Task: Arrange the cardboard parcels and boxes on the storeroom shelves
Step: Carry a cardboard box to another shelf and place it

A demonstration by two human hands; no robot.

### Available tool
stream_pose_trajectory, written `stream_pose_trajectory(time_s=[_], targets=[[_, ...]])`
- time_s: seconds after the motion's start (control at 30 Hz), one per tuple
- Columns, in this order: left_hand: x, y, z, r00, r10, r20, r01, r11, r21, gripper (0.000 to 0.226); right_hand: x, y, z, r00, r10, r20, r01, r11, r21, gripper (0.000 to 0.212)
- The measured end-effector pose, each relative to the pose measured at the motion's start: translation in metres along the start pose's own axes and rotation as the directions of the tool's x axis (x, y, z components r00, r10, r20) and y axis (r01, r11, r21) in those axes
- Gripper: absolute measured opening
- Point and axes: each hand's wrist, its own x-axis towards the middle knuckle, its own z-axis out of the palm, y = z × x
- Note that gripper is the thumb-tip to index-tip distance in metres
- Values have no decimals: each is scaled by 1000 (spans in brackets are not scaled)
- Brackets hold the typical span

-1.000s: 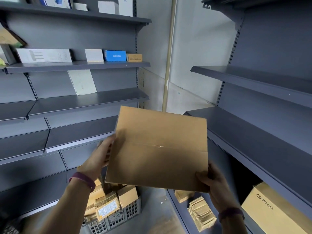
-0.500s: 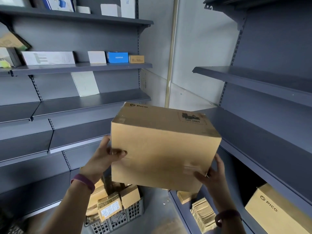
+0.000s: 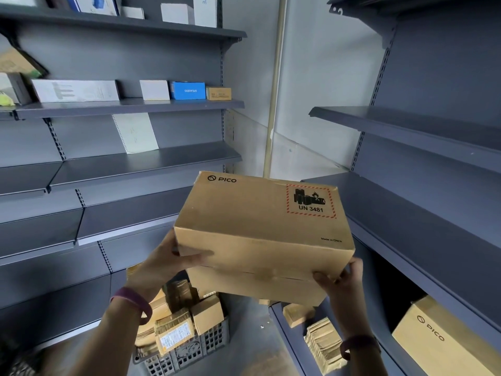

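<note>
I hold a brown cardboard PICO box point(image 3: 260, 226) with a red-bordered UN 3481 label in front of me, its printed face turned up. My left hand point(image 3: 165, 264) grips its near left corner, thumb across the front face. My right hand point(image 3: 341, 278) supports its lower right corner from below. The box hovers beside the front edge of the right-hand middle shelf point(image 3: 401, 213). A second PICO box point(image 3: 439, 340) sits on the low right shelf.
A grey plastic crate point(image 3: 189, 348) full of small cardboard parcels stands on the floor below my left arm. Flat brown packets point(image 3: 322, 346) lie on the bottom right shelf. Small white, blue and tan boxes point(image 3: 187, 90) line the left upper shelf point(image 3: 130, 105).
The box has tipped over in my hands, its plain taped side rolling down and the printed PICO face coming up. It has also shifted slightly right and up.
</note>
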Motion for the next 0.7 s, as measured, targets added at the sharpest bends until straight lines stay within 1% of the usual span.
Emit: stream_pose_trajectory(time_s=[0.07, 0.13, 0.17, 0.23, 0.27, 0.3, 0.37, 0.4, 0.43, 0.47, 0.53, 0.6, 0.63, 0.67, 0.7], targets=[[-9, 8, 1, 996, -14, 85, 15, 1000, -14, 106, 0, 1, 1, 1000, -22, 6, 22, 1000, -6, 50], [-12, 4, -1, 988, -85, 133, 87, 996, -11, 120, 1, 2, 1, 999, -39, 12, 39, 999, -26, 51], [-12, -2, -3, 983, -135, 126, 141, 989, -42, 124, 3, 4, 0, 999, -45, 17, 46, 998, -36, 51], [-8, -12, -4, 972, -220, 78, 232, 949, -214, 129, 5, 4, -1, 998, -59, 22, 60, 997, -56, 52], [-5, -15, -1, 968, -246, 46, 248, 918, -310, 125, 6, 4, 0, 997, -67, 26, 68, 996, -65, 53], [-3, -16, 4, 966, -257, 14, 242, 887, -392, 115, 7, 5, 1, 997, -69, 29, 71, 995, -67, 53], [0, -15, 16, 967, -248, -63, 184, 844, -504, 80, 8, 7, 4, 997, -74, 12, 75, 994, -82, 54], [0, -15, 21, 965, -236, -114, 143, 839, -524, 63, 7, 8, 6, 997, -77, 2, 77, 993, -94, 56], [1, -16, 24, 960, -232, -159, 113, 836, -537, 52, 7, 11, 8, 997, -80, -8, 79, 992, -103, 59], [1, -17, 26, 952, -236, -197, 91, 828, -553, 48, 7, 12, 10, 996, -84, -21, 82, 991, -107, 63], [0, -20, 27, 942, -222, -251, 39, 816, -576, 50, 4, 16, 11, 994, -108, -29, 103, 985, -138, 66], [-1, -25, 27, 939, -189, -287, -17, 808, -588, 50, 3, 18, 10, 995, -92, -40, 87, 989, -121, 54], [0, -27, 27, 938, -168, -302, -47, 803, -595, 48, 2, 20, 9, 997, -72, -43, 69, 995, -68, 49], [0, -29, 27, 938, -146, -314, -77, 797, -599, 47, 1, 20, 10, 998, -46, -34, 48, 998, 46, 44], [0, -31, 26, 937, -130, -325, -99, 791, -603, 45, -1, 18, 12, 1000, 14, -18, -11, 989, 149, 36]])
